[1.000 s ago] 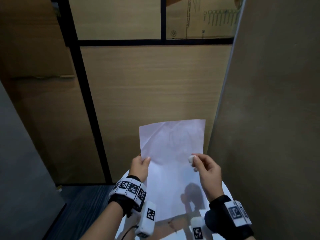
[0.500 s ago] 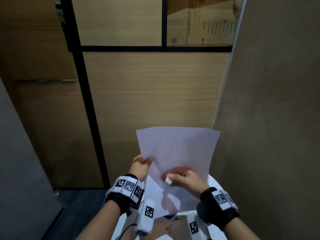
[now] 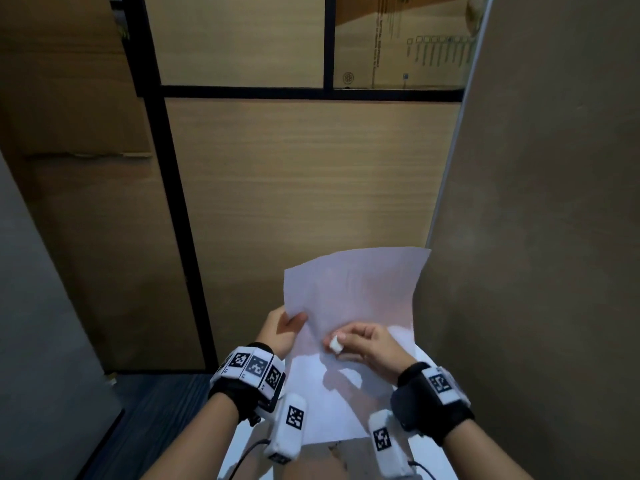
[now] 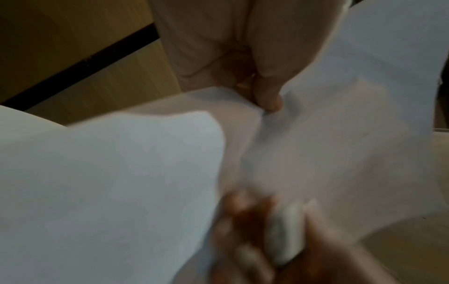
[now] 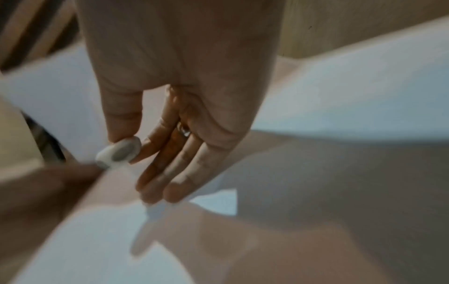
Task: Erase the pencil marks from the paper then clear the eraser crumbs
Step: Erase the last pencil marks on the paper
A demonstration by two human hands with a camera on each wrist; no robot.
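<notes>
left hand (image 3: pixel 282 329) pinches the paper's (image 3: pixel 360 299) left edge, lifted off the table (image 3: pixel 420 355). right hand (image 3: pixel 367 344), pinching the eraser (image 3: pixel 335 344), has swept down across the sheet, likely brushing crumbs away.

Paper (image 3: pixel 349 299) up off the table (image 3: pixel 427 459), in front of wood panel (image 3: pixel 304 188). Left hand (image 3: pixel 282 329) pinching left edge. Right hand (image 3: pixel 367 344) on sheet face, right of left hand, eraser (image 3: pixel 335 344) between thumb and fingertip, touching paper.
</notes>
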